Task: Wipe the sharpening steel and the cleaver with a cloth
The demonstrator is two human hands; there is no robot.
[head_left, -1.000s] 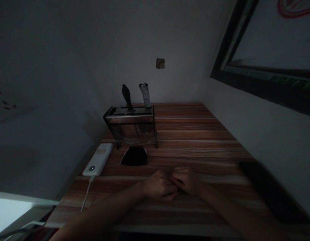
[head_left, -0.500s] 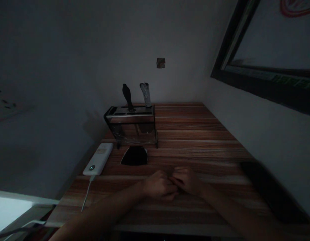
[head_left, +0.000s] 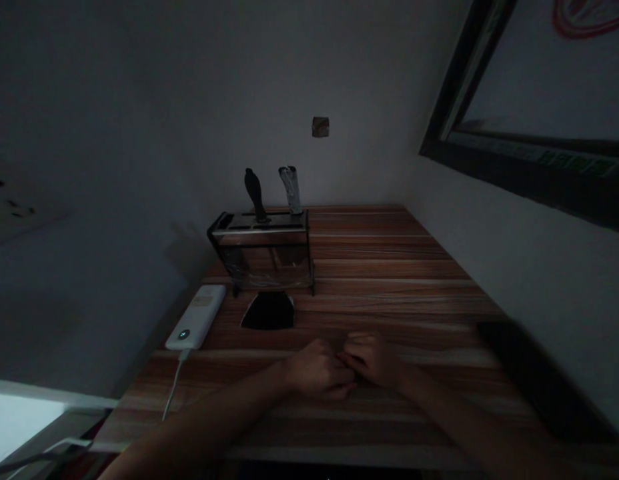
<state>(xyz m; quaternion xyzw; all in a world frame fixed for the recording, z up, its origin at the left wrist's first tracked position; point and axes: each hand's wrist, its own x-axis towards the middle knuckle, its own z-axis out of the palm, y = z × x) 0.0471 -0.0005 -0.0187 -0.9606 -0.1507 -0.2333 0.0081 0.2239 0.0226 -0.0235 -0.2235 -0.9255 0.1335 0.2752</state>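
Observation:
My left hand [head_left: 319, 371] rests on the striped wooden table [head_left: 369, 280] with its fingers curled into a loose fist. Against it lies my right hand [head_left: 372, 360], likewise closed, its thumb side meeting the left hand's knuckles. Nothing shows in either hand, though the light is dim. Beyond the left hand is a flat black piece with a curved top edge [head_left: 268, 311]. Behind that stands a knife rack [head_left: 262, 243] with clear sides, holding a black-handled knife [head_left: 254, 193] and a second handle wrapped in plastic [head_left: 291, 190].
A white power bank [head_left: 197, 317] with a plugged-in white cable [head_left: 172, 390] lies at the table's left edge. On the right, a long dark object [head_left: 544, 383] lies along the wall. A dark window frame [head_left: 519, 170] juts from the right wall.
The view has shifted very slightly. Both hands and all the things on the table stay where they were.

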